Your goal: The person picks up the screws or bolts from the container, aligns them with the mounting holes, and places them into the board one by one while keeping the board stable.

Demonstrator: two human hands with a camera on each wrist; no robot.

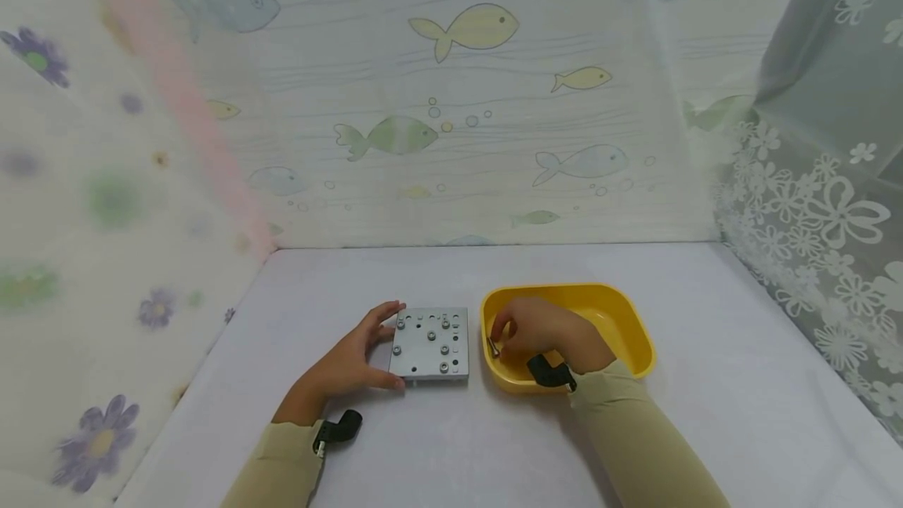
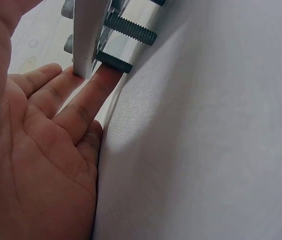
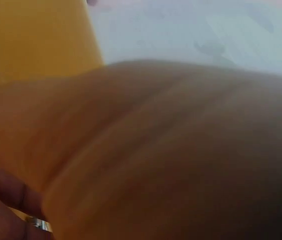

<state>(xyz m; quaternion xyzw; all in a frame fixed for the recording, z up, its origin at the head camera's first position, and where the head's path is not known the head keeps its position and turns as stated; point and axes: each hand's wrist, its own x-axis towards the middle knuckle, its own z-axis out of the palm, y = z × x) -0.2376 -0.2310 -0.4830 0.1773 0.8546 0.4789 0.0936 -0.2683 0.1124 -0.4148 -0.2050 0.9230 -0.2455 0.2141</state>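
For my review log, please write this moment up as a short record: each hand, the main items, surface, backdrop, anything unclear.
Left hand: the left hand holds the metal plate at its left side, thumb near one corner
Plate: several bolts set in it, threaded ends showing underneath
Right hand: the right hand is inside the yellow tray, seemingly pinching a small screw
Layout: tray right of plate, apart
Surface: white table
Backdrop: fish-print curtain
Unclear: right wrist view blurred, mostly blocked
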